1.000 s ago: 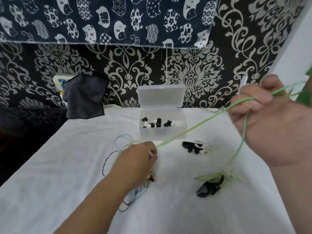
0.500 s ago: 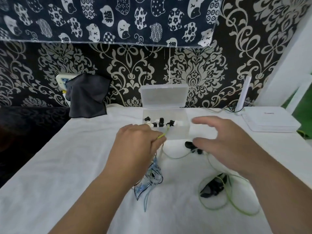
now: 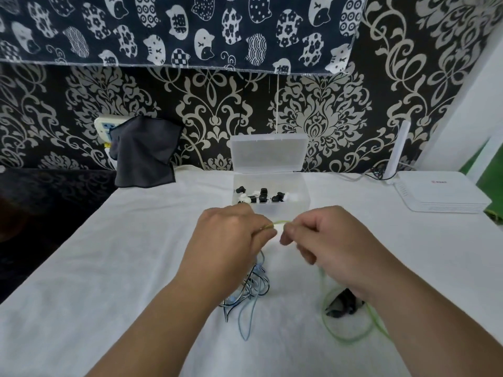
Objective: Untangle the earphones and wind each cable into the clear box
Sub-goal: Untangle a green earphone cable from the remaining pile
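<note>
the green earphone cable (image 3: 282, 221) is thin, light and very bendy. a short bit of it shows between the two hands, up off the table and just in front of the clear box (image 3: 299, 208). the rest drops down under the right hand and lies in a loose loop on the white cloth (image 3: 122, 268), around a small black thing (image 3: 343, 306) that i cannot make out. a cable like this will flop and twist, and it may snag if pulled hard. so i think it is best to pinch it near the end and wind it in small soft rings.

the left hand (image 3: 228, 240) has its fingers curled in and pinches the green cable. the right hand (image 3: 336, 240) is curled too and pinches the same cable, right beside the left one. the little white bit at the fingers is too blurry to name.

below the left hand, a bunch of blue and black cables (image 3: 253, 291) sits in a knotty heap. i cannot tell if the left hand holds it too. it looks not sorted yet.

the box is open, its lid (image 3: 268, 153) standing up at the back, with black and white ear pieces (image 3: 261, 197) inside. farther off are a dark cloth (image 3: 145, 156) and a flat white gadget with an antenna (image 3: 441, 195).
</note>
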